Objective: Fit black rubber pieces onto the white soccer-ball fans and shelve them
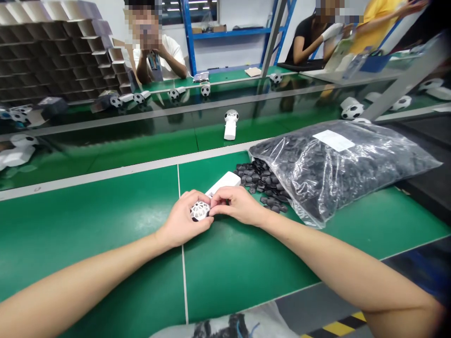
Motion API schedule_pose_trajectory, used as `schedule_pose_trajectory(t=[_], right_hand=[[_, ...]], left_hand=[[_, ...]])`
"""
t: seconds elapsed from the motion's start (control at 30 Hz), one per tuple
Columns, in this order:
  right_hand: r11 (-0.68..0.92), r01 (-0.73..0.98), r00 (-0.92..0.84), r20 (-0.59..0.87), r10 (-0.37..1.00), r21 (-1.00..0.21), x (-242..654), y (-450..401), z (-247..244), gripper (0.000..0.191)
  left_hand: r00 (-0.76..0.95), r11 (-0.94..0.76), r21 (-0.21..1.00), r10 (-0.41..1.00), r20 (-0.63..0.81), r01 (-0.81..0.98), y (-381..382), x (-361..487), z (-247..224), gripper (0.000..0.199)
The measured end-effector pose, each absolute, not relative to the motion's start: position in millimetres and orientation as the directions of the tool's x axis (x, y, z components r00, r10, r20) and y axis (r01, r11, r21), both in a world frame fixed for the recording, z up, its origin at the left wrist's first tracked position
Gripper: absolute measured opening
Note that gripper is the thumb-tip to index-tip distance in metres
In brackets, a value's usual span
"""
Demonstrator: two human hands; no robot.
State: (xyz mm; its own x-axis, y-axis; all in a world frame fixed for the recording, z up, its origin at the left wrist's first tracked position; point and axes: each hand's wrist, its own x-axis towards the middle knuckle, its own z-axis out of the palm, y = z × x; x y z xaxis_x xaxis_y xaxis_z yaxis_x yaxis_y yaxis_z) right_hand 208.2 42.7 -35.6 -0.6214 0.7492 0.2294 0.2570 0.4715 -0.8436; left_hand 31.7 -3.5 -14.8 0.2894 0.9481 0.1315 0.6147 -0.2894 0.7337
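Note:
A white handheld fan (225, 183) with a football-shaped lattice head lies on the green bench, its handle pointing away to the upper right. My left hand (183, 217) curls around the head (200, 211) from the left, thumb along the near side. At the head's right edge, my right hand (234, 204) pinches a small black piece, mostly hidden by the fingertips. Just beyond that hand, many loose black plastic pieces (262, 180) spill from the mouth of a large clear bag (338, 164) filled with more of them.
Behind the bench rail runs a green conveyor (158, 136), where another football fan (230, 124) lies. Several more fans sit along the far side. White cartons (59, 51) are stacked at the left. A person (158, 56) sits opposite; others work at the right. A slanted post (405, 84) rises at right.

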Motion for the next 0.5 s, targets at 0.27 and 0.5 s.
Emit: schedule_pose_trajectory(t=[0.27,0.5], right_hand=[[0.331,0.353,-0.587,0.068,0.806,-0.875,199.1,46.4,-30.4,0.021],[0.646,0.593,-0.575,0.309,0.757,-0.48,254.8,4.8,-34.4,0.011]], left_hand=[[0.275,-0.284,0.72,0.952,0.134,0.633,-6.0,34.7,-22.5,0.018],[0.115,-0.212,0.739,0.977,0.18,0.639,35.4,10.8,-14.6,0.027]])
